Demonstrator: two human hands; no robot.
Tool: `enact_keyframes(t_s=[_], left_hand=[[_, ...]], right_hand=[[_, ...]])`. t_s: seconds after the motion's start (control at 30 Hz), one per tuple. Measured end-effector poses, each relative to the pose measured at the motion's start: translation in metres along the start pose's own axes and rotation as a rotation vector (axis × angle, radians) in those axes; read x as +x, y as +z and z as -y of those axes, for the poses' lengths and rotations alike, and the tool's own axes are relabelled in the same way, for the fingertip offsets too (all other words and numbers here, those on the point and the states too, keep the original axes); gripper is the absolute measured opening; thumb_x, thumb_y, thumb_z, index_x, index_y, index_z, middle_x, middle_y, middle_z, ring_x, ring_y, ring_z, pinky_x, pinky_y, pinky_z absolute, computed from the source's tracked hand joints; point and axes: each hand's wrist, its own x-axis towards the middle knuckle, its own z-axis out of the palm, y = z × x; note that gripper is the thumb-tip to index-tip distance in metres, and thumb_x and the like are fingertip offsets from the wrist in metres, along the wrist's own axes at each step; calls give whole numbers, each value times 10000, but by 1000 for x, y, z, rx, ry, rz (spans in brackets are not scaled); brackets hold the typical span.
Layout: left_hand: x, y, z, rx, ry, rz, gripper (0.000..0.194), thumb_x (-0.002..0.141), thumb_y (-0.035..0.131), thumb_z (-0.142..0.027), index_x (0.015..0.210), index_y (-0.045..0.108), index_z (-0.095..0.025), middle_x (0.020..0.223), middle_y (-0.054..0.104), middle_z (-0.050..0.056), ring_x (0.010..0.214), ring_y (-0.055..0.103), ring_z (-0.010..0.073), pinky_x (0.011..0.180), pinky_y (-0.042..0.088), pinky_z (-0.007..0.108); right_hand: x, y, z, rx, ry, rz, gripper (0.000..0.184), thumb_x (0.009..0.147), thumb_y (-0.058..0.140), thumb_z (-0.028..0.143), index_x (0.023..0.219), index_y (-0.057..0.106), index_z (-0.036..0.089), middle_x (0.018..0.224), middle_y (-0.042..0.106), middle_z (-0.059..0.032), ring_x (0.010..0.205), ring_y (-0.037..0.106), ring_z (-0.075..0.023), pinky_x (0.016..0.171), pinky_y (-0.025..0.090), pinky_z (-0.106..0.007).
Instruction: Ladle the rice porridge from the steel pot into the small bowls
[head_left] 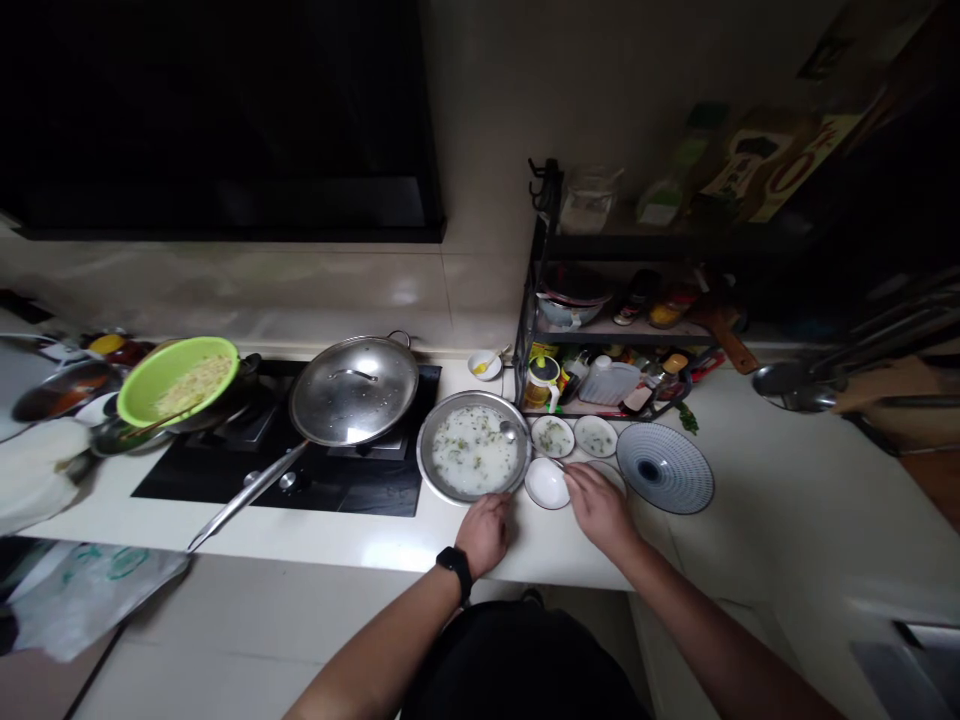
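Observation:
A wide metal basin (424, 455) holds white, soupy liquid with green bits. My left hand (484, 530), a black watch on its wrist, is closed at the basin's near rim. In my right hand (600, 505) is the handle of a metal spoon (508, 431), its bowl over the basin's right side. Under that handle sits a white bowl (547, 484) with nothing visible inside. Behind it stand two small bowls, a left one (553, 452) and a right one (596, 450), both with the green-flecked mixture. Another small dish (615, 472) is partly hidden by my right hand.
A large patterned bowl (667, 470) stands right of the small bowls. Behind is a black rack (536, 270) with bottles and jars. Leftward, a lidded pan (352, 390) rests on the black hob (360, 485), its long handle overhanging the counter. A green basin (139, 390) holds pale shreds.

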Motion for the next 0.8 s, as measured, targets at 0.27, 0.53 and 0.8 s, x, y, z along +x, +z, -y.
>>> enact_keyframes(t_s=[0.27,0.53,0.8], left_hand=[[0,-2,-2,-11,3,8,542,708,556,-62,1234,661,-140,1354,642,121,1232,561,290,1107,458,444],[-1,5,6,-13,19,2,518,735,557,-98,1240,658,-155,1364,635,119,1247,552,288,1104,450,444],[0,1,4,-26,22,1,468,743,563,-80,1190,684,-148,1344,644,118,1217,567,278,1092,465,429]], right_hand=[[17,36,14,-3,-38,106,355,997,382,301,893,712,219,952,740,-111,918,690,-238,849,532,-341],[16,59,3,414,590,47,453,892,469,576,699,661,214,664,732,-87,609,699,-230,618,532,-332],[24,47,7,615,723,-78,490,766,609,668,654,672,196,660,745,-111,579,705,-221,587,560,-319]])
